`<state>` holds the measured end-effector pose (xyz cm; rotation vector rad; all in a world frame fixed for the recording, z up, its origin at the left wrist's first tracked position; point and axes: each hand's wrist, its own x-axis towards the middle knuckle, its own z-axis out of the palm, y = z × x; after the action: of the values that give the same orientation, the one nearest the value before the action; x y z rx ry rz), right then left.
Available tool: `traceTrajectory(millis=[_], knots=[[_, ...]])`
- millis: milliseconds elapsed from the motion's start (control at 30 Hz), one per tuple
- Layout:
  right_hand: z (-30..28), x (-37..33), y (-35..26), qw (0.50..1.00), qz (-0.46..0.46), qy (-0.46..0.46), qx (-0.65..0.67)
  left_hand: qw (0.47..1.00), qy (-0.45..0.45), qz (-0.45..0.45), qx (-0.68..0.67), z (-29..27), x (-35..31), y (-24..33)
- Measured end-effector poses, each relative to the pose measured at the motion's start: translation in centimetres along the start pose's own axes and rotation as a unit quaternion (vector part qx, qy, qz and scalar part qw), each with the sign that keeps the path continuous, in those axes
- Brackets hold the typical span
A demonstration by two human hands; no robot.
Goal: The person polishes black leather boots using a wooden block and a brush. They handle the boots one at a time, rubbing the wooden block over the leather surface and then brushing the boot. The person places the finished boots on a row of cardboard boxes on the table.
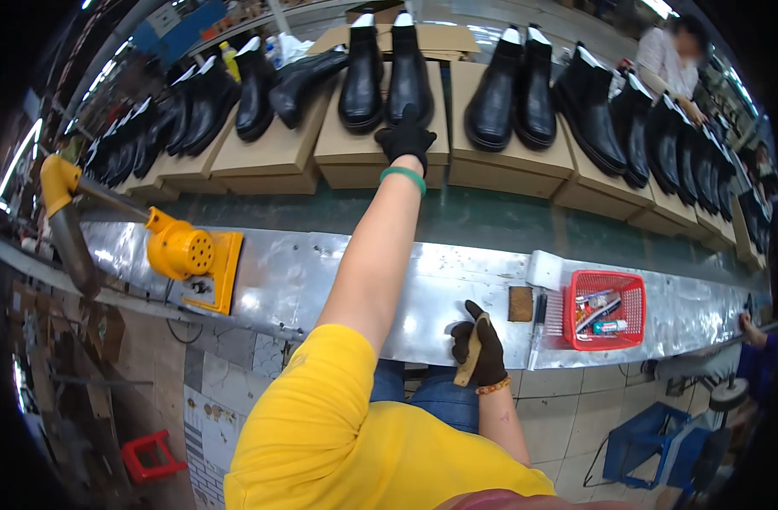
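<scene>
My left hand [406, 140], in a black glove, reaches far forward. Its fingers are spread at the toe of a black ankle boot [407, 76], the right one of a pair; whether they press on it I cannot tell. The left boot [362, 81] of that pair stands beside it on a brown cardboard box [338, 157]. Close to my body, at the metal table's near edge, my right hand [486, 348] wears a dark glove. It is closed around a flat tan strip [470, 353], perhaps wooden; its kind does not show.
More black boots [495, 89] stand on boxes along a green conveyor [304, 217]. On the metal table [440, 280] are a yellow lamp-like fixture [185, 251], a brown block [521, 303] and a red basket [606, 344] of small tubes. Another person [670, 59] is at the far right.
</scene>
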<state>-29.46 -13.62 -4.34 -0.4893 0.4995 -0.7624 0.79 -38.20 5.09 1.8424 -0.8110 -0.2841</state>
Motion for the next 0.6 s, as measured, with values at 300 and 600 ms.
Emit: traceTrajectory(millis=[300, 600], knots=[[0.2, 0.4, 0.6, 1.0, 0.013, -0.004, 0.022, 0.868, -0.088, -0.123, -0.473, 0.3, 5.4, -3.5], [-0.5, 0.1, -0.2, 0.999, 0.022, -0.012, 0.047, 0.748, -0.173, -0.206, -0.607, -7.8, -7.4, -1.5]])
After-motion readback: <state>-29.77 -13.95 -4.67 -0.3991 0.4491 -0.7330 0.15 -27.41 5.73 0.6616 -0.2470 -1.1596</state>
